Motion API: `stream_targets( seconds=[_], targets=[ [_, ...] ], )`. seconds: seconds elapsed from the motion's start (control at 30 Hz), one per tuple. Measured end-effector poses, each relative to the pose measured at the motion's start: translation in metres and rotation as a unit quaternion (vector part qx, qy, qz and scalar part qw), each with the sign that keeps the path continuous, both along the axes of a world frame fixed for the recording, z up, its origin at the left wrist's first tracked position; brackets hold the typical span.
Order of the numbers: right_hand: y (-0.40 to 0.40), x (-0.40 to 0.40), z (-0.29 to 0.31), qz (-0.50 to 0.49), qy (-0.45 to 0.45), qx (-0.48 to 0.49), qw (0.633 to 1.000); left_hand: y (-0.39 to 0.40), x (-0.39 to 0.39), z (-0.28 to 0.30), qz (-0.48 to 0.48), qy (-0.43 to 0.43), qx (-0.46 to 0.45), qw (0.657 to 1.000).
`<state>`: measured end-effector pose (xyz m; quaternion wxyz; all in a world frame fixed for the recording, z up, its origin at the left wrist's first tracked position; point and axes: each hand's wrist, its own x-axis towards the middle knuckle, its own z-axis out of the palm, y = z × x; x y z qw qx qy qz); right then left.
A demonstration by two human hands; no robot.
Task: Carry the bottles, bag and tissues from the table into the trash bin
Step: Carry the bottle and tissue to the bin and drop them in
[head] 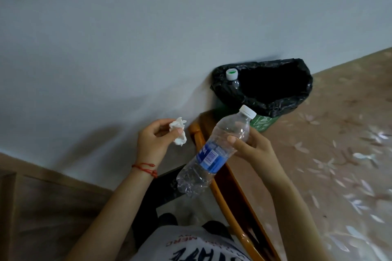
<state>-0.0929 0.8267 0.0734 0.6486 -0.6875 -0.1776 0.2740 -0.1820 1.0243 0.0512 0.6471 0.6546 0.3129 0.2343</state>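
Left hand [152,142] pinches crumpled white tissue [178,130]; right hand [252,144] grips clear, blue-labelled plastic bottle [214,152] near its neck, short of black-lined green bin [263,89]; we judge both light, bottle crushable.

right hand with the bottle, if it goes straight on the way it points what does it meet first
Probably the trash bin. The right hand aims the capped bottle up and right toward the bin's black liner. Nothing shows in between, though one view leaves depth unclear.
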Motion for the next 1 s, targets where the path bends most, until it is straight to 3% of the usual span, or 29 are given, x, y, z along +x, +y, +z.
stream_targets(
  seconds=[0.63, 1.0],
  targets=[
    [-0.022, 0.006, 0.011, -0.245, -0.015, -0.014, 0.969, 0.010, 0.098, 0.009, -0.231, 0.019, 0.017, 0.973],
    [-0.033, 0.043, 0.034, -0.286, -0.049, 0.004, 0.957, 0.006, 0.115, -0.001, -0.246, 0.025, 0.015, 0.969]
  ],
)
